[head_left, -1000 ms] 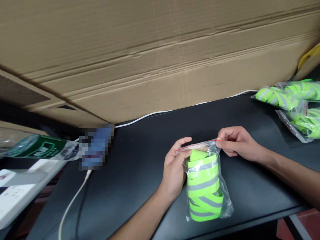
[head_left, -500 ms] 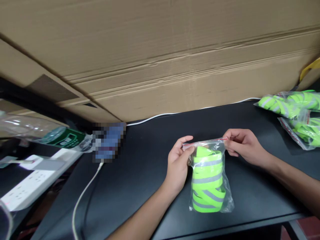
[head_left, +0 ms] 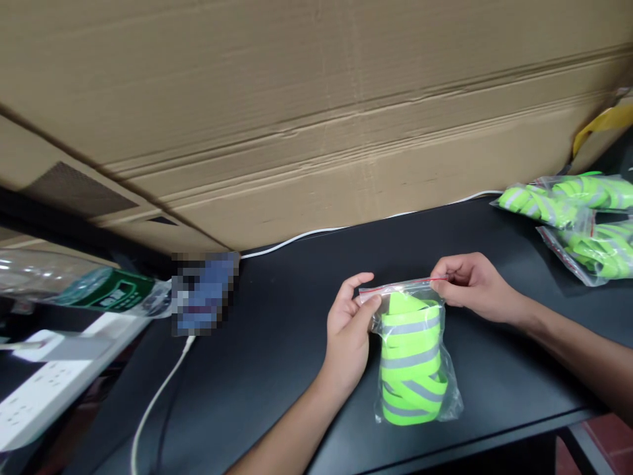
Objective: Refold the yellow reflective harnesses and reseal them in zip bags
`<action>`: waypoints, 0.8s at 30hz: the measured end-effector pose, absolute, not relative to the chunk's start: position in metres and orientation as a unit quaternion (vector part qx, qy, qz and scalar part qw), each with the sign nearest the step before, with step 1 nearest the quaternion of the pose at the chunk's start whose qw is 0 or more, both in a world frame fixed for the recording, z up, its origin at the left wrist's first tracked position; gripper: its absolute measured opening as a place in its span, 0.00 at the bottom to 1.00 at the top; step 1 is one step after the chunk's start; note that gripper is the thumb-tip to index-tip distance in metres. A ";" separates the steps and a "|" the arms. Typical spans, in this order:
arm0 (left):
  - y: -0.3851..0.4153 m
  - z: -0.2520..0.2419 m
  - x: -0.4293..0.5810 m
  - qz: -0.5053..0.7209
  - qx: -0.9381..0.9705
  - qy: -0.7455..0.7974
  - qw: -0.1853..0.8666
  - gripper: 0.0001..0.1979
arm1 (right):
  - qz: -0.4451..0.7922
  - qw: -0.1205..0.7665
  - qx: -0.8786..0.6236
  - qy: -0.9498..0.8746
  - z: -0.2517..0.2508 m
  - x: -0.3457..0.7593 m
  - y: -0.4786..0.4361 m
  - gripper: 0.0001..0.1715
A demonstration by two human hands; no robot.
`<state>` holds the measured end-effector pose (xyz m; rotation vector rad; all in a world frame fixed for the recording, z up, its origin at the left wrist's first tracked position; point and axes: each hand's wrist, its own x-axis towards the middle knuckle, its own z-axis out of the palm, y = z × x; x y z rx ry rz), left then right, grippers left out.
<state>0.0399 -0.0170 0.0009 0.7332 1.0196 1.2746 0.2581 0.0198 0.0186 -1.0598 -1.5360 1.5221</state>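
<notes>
- Clear zip bag (head_left: 414, 386): the main item, held over the black tabletop (head_left: 277, 402), its lower end apparently resting on it. Thin, slippery film, light and limp; the contents give it its only body. Best taken by the stiffer red-lined zip edge (head_left: 404, 285) or by the filled body, since loose film may slide between the fingers.
- Neon-green reflective bands (head_left: 410, 349): inside the bag, folded in a soft stack with grey stripes. Likely light and flexible.
- Left hand (head_left: 349, 333): beside the bag's left side, thumb and fingers pinching the upper left corner.
- Right hand (head_left: 472, 287): above the bag's right side, fingertips closed on the zip edge's right end.
- White cable (head_left: 161, 396): on the tabletop, left of the bag.
- White power strip (head_left: 44, 396): farther left of the bag.
- Plastic water bottle (head_left: 93, 287): on its side, up and left of the bag, with a green label.
- Pixelated object (head_left: 202, 293): up and left of the bag, too blurred to identify.
- Two filled zip bags (head_left: 586, 224): well right of the bag, holding similar neon bands.
- Cardboard carton (head_left: 316, 125): beyond the bag, along the tabletop's far edge.
</notes>
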 end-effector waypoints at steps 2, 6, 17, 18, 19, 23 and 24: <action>-0.017 0.002 0.041 0.558 0.326 0.442 0.622 0.22 | 0.588 0.364 -0.402 -0.600 0.020 0.257 0.020 0.16; -0.017 0.002 0.041 0.561 0.322 0.444 0.619 0.23 | 0.588 0.360 -0.403 -0.601 0.021 0.255 0.018 0.17; -0.014 -0.006 0.038 0.513 0.306 0.494 0.632 0.16 | 0.574 0.319 -0.401 -0.638 0.017 0.264 0.024 0.15; -0.015 -0.006 0.038 0.513 0.308 0.493 0.631 0.16 | 0.582 0.309 -0.396 -0.639 0.016 0.264 0.025 0.15; -0.015 -0.005 0.039 0.513 0.310 0.493 0.630 0.15 | 0.587 0.301 -0.394 -0.640 0.015 0.264 0.024 0.15; -0.017 -0.004 0.039 0.509 0.324 0.493 0.627 0.14 | 0.576 0.302 -0.406 -0.642 0.011 0.262 0.020 0.13; -0.018 -0.003 0.039 0.506 0.328 0.492 0.628 0.14 | 0.570 0.309 -0.407 -0.643 0.011 0.261 0.019 0.13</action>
